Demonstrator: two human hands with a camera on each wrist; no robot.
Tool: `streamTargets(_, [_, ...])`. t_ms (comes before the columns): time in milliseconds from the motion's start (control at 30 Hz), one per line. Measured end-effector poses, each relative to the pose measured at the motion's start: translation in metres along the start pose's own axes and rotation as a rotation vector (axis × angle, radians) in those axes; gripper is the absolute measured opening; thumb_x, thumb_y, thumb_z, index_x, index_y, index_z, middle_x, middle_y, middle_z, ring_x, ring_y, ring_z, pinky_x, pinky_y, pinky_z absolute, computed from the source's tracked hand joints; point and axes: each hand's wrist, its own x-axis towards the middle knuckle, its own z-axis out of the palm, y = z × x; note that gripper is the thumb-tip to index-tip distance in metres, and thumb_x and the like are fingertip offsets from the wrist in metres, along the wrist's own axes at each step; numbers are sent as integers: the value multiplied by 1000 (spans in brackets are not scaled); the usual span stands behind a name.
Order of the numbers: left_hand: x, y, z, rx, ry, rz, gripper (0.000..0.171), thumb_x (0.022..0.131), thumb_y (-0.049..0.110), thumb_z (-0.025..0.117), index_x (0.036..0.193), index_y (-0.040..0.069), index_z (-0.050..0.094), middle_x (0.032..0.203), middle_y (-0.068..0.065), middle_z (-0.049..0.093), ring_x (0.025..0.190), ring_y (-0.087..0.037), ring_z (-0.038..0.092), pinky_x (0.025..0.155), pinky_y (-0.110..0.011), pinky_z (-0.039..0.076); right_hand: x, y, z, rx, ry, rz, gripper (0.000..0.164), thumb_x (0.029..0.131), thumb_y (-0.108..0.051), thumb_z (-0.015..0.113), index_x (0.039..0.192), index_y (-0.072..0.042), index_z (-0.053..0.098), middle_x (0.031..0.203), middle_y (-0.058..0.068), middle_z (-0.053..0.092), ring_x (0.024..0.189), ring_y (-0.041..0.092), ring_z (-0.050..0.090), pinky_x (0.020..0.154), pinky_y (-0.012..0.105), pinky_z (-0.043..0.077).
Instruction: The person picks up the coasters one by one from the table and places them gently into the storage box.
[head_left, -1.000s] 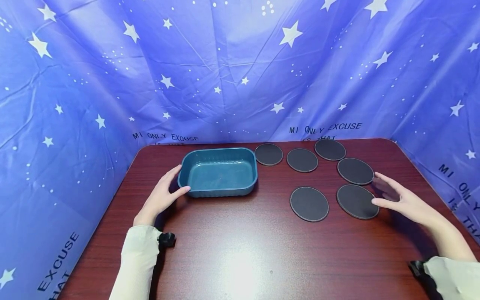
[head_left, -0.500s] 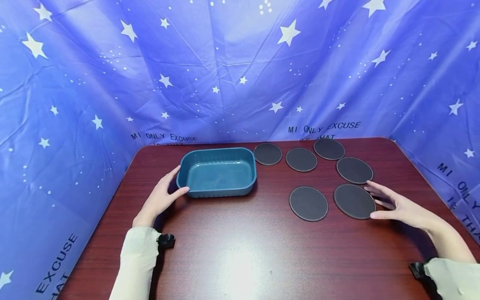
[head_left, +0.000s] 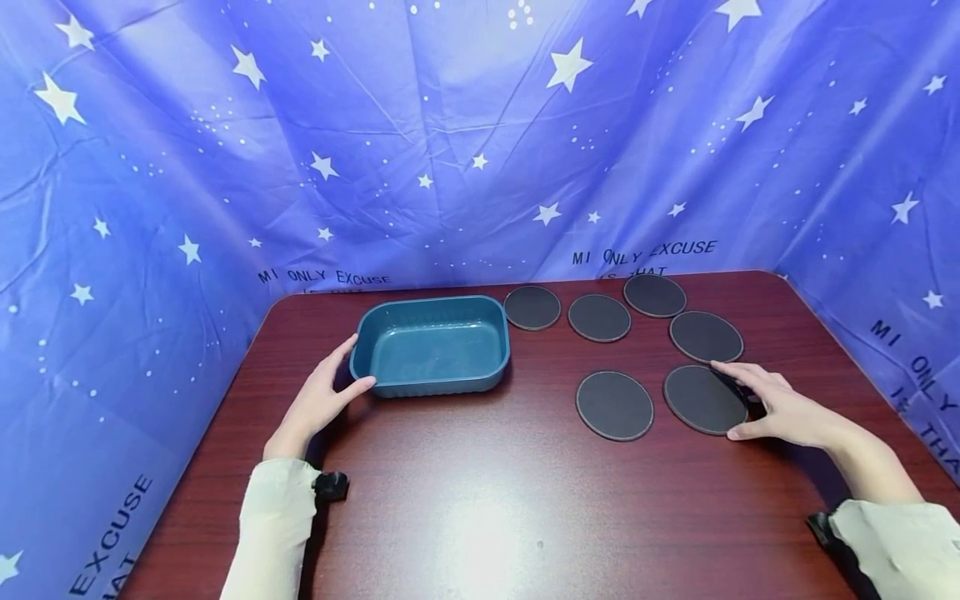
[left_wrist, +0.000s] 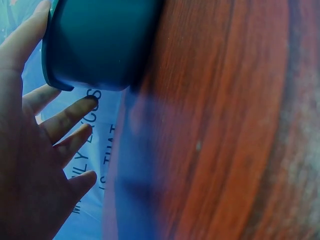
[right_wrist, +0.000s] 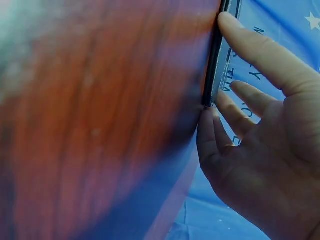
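Note:
A teal rectangular baking dish (head_left: 429,387) stands toward the back left of the table. My left hand (head_left: 318,400) is at its left end, thumb touching the near corner and index finger by the far corner. The left wrist view shows the other fingers of that hand (left_wrist: 50,145) spread loosely, apart from the dish wall (left_wrist: 100,45). At right, my right hand (head_left: 787,412) holds a round black coaster (head_left: 701,400) by its right edge, thumb at the near side, fingers at the far side. That coaster (right_wrist: 216,60) shows edge-on in the right wrist view.
Several more black coasters lie flat: one (head_left: 615,406) left of the held one, one (head_left: 707,337) just behind it, others (head_left: 599,317) along the back, one (head_left: 532,307) beside the dish. A starry blue cloth (head_left: 450,125) surrounds the dark red tabletop (head_left: 480,475).
My right hand has come left and nearer around the coaster, its fingers now at the far edge. The coaster has slid slightly left. My left hand stays at the dish.

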Motion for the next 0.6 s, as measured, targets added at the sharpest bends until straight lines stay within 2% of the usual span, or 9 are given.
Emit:
streamTargets(100, [1,0,0,-2,4,7,85,92,49,67,160,27,21,162,-15,30,149,-38,29,119,-63,25,3,-3,-1,2,-26,24,103,68,-20,87,154,-6,32,138,27,39,113,36,32,81,42,31])
streamTargets(167, [1,0,0,-2,9,11,85,92,49,67,160,26,21,162,-16,32,149,-38,31,119,-63,25,5,-4,-1,0,-29,29,104,68,-20,87,154,-6,30,136,28,37,114,39,32,79,43,32])
streamTargets(233, [2,0,0,0,9,13,85,92,48,67,160,26,21,161,-17,32,148,-38,31,119,-63,25,7,-6,0,-5,-13,22,107,66,-20,89,155,-7,30,134,29,37,115,33,31,79,42,30])
streamTargets(333, [2,-1,0,-2,10,6,84,92,47,67,160,27,21,161,-16,33,148,-38,32,119,-63,26,9,-7,2,-6,29,-4,111,63,-18,91,154,-6,29,128,28,36,114,11,26,78,32,31])
streamTargets(433, [1,-1,1,-7,7,4,84,92,47,68,160,28,21,161,-15,33,148,-37,32,119,-63,26,12,-7,3,19,60,-24,114,62,-15,93,154,-2,27,124,27,34,105,-5,21,70,22,30])
streamTargets(600, [0,-1,0,-19,6,7,86,91,49,68,160,28,22,160,-15,35,148,-37,32,119,-63,26,15,-5,1,72,64,-7,108,64,-8,90,148,10,26,120,31,35,94,-12,24,62,16,37])
